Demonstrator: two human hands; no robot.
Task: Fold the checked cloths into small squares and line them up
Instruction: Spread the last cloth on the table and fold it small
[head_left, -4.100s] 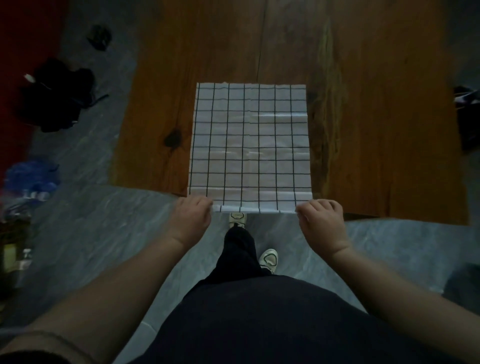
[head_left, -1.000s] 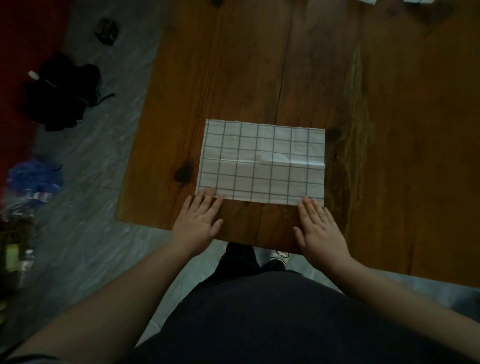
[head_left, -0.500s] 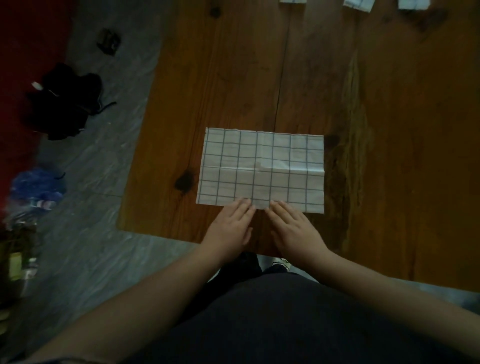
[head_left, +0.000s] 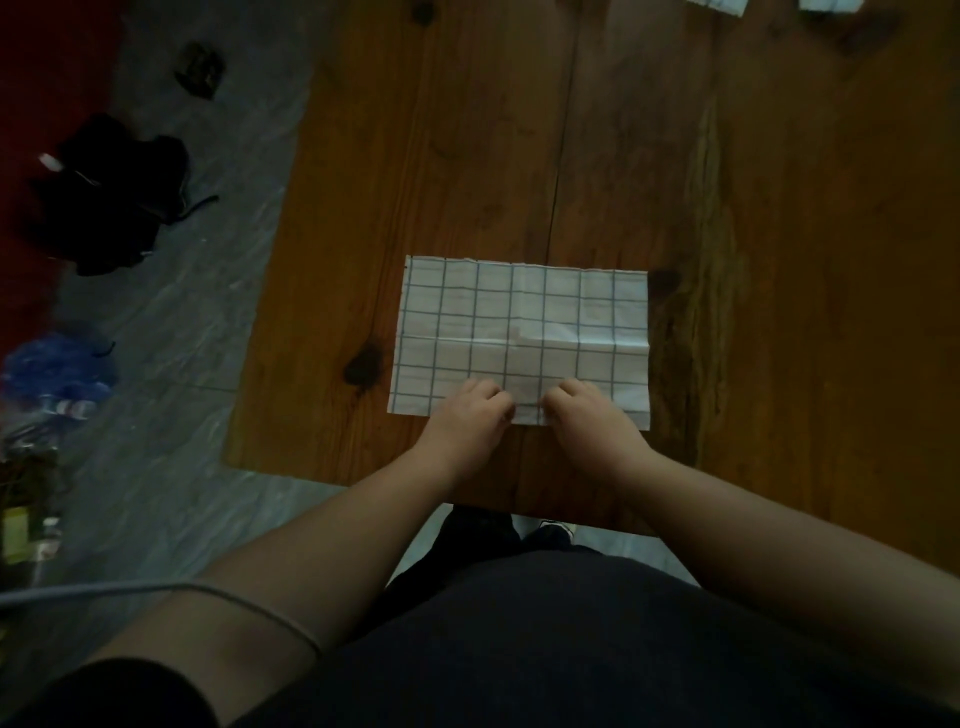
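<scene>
Left hand (head_left: 470, 415) and right hand (head_left: 582, 415) sit side by side at the middle of the checked cloth's (head_left: 519, 322) near edge, just apart from each other. Both have their fingers curled down over that edge and appear to pinch it between fingers and thumb, though the thumbs are hidden underneath. The checked cloth lies flat as a wide rectangle on the wooden worktop (head_left: 467, 156), with a crease running across it from side to side. Well beyond the cloth, toward its far right, two small white folded pieces (head_left: 719, 4) are cut off by the top of the view. Well to the cloth's left, a black bundle (head_left: 109, 192) lies on the grey floor (head_left: 171, 441).
</scene>
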